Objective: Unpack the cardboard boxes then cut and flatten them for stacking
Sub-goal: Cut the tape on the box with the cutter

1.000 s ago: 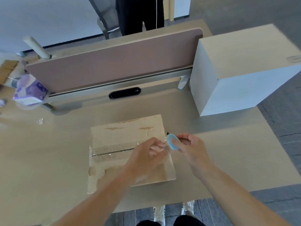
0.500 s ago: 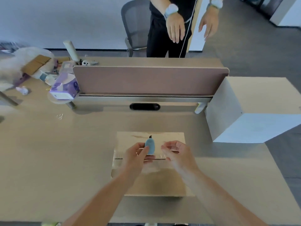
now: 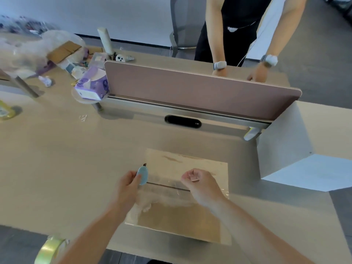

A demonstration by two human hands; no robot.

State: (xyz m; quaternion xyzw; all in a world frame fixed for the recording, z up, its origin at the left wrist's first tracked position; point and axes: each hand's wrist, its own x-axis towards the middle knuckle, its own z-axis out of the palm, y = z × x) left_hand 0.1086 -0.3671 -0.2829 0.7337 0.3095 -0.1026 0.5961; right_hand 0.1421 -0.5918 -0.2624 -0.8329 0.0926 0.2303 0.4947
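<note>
A taped cardboard box (image 3: 182,210) lies flat on the desk (image 3: 57,161) in front of me, with clear tape along its middle seam. My left hand (image 3: 127,185) pinches a small blue oval cutter (image 3: 143,175) at the box's left edge, its dark blade tip pointing away from me. Above the right part of the seam hovers my right hand (image 3: 200,185), its fingers curled into a loose fist with nothing in it.
A large white box (image 3: 308,149) stands at the right. A pink divider panel (image 3: 190,90) runs across the back, with a person standing behind it. A purple tissue pack (image 3: 92,85) and clutter sit at the far left. A tape roll (image 3: 48,250) is at the near edge.
The cutter passed from my right hand to my left, then moved left to the box's left edge. My right hand drew back to the right. The view tilted up.
</note>
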